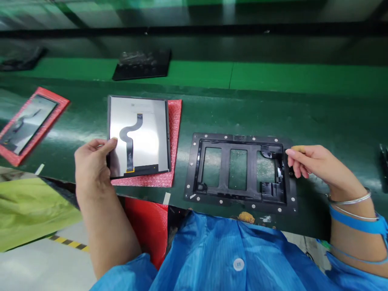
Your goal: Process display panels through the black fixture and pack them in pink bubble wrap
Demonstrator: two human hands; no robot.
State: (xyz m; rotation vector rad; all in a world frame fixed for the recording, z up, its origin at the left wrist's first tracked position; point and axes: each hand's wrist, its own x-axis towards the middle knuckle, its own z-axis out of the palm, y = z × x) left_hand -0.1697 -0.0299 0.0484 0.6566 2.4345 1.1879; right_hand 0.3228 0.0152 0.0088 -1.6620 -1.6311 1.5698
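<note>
My left hand [96, 159] grips the left edge of a display panel [153, 133], thumb on its silvery back and the other fingers partly hidden. A dark ribbon cable [129, 147] winds down that back. Under the panel lies a pink bubble-wrap bag [175, 141], showing at the right and below. To the right, a black frame-shaped fixture [224, 169] with three openings and several round silver dots lies flat on the bench. My right hand [307, 159] is at the fixture's right edge, thumb and forefinger pinched and the rest curled; whatever is between them is hidden. A yellowish cover wraps the forefinger.
Another panel [28, 119] on a red bag lies at the far left of the green bench [339, 121]. A black flat piece [144, 66] with clear plastic on it lies at the back. Beneath the front edge is a red bag [148, 226]; yellow-green material [33, 210] hangs left.
</note>
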